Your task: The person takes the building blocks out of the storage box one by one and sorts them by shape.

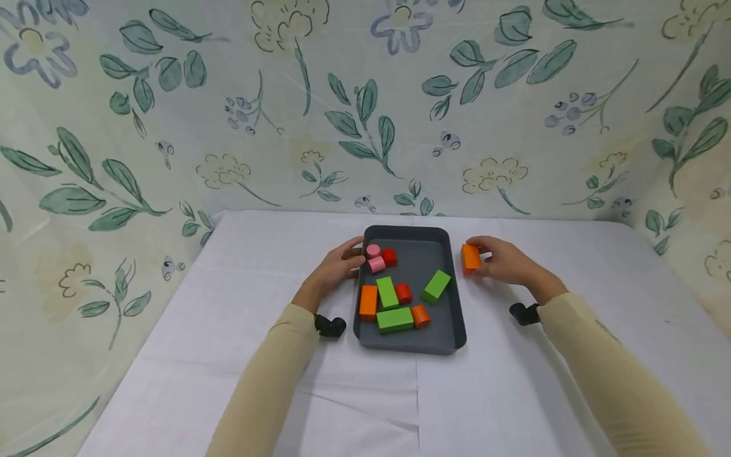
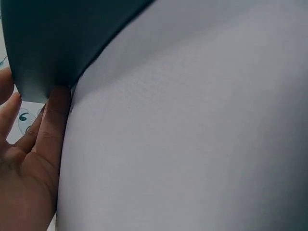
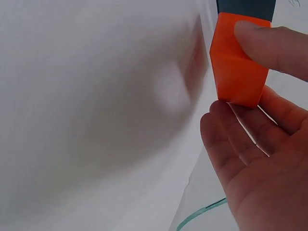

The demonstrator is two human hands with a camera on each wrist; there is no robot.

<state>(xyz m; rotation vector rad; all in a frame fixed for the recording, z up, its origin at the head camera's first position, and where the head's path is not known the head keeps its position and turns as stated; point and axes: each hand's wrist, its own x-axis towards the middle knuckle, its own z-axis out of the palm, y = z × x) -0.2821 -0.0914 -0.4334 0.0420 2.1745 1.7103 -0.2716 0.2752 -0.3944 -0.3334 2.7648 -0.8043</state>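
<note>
A dark grey tray (image 1: 414,346) lies on the table in the head view. My left hand (image 1: 337,266) rests against its left side near the back corner, fingers nearly straight on the wall; the left wrist view shows those fingers (image 2: 55,113) touching the outer wall. Just beyond the tray's right side, my right hand (image 1: 502,260) pinches an orange rectangular block (image 3: 240,62) between thumb and fingers. Inside the tray lie three green blocks (image 1: 395,320), another orange block (image 1: 368,302), an orange cylinder (image 1: 420,316), two red pieces (image 1: 403,293) and two pink cylinders (image 1: 376,264).
A white cloth (image 1: 257,266) covers the table around the tray. Behind it and at the sides hangs a floral-patterned curtain (image 1: 365,178). A black wrist camera (image 1: 330,327) is strapped to the left wrist, with another (image 1: 524,313) at the right.
</note>
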